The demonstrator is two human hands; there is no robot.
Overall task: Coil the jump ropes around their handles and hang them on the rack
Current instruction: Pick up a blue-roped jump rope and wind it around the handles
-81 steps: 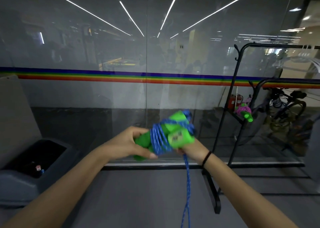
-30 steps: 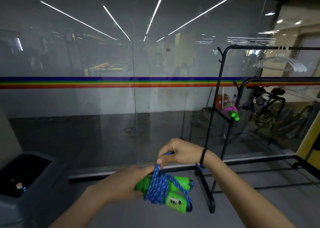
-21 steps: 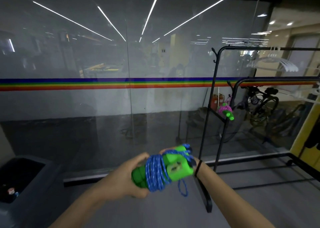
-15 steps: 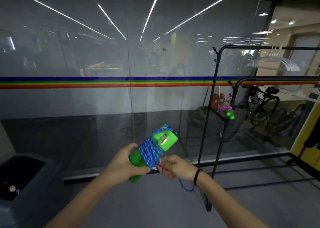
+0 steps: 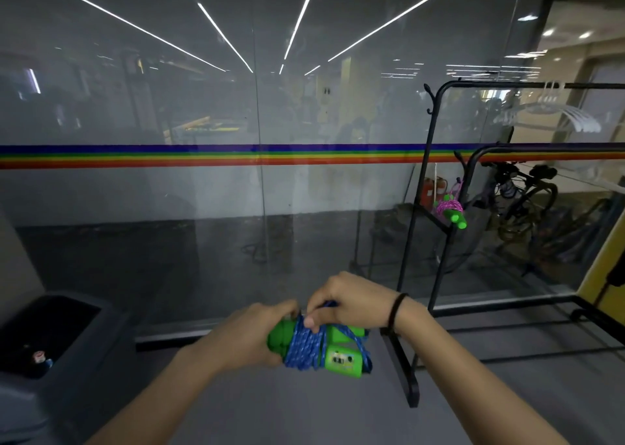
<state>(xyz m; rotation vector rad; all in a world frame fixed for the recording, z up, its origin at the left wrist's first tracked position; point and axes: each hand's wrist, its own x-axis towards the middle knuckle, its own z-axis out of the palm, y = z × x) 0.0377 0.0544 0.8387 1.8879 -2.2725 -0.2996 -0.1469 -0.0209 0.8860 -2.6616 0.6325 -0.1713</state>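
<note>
Blue jump rope (image 5: 306, 346): lower centre of the frame, wound in many close turns around its pair of green handles (image 5: 341, 363), which lie side by side and roughly level; a blue strand crosses the right end of the handles.
Left hand (image 5: 250, 336): fingers curled around the left end of the handles, gripping them just beside the coil.
Right hand (image 5: 348, 301): above the coil, fingers bent; thumb (image 5: 313, 321) pressed down on the top turns, with a bit of blue rope pinched between thumb and fingers. A black band (image 5: 395, 309) circles this wrist.
Height of bundle: held in the air over the grey floor (image 5: 338, 417), touching nothing but the two hands.
Rack (image 5: 490, 84): black metal frame at the right of the frame; its foot lies on the floor just right of the hands.
Pink jump rope (image 5: 448, 208): coiled around green handles, hanging on the rack at centre right, well apart from the blue one.
Hangers (image 5: 554, 113): pale, upper right, on the rack's top bar.
Glass wall (image 5: 169, 106): spans the background, with a rainbow stripe (image 5: 203, 156) running across the middle of the frame.
Bicycle (image 5: 521, 194): dark, on the right, past the rack.
Bin (image 5: 101, 360): grey, lower left, its dark opening facing up.
</note>
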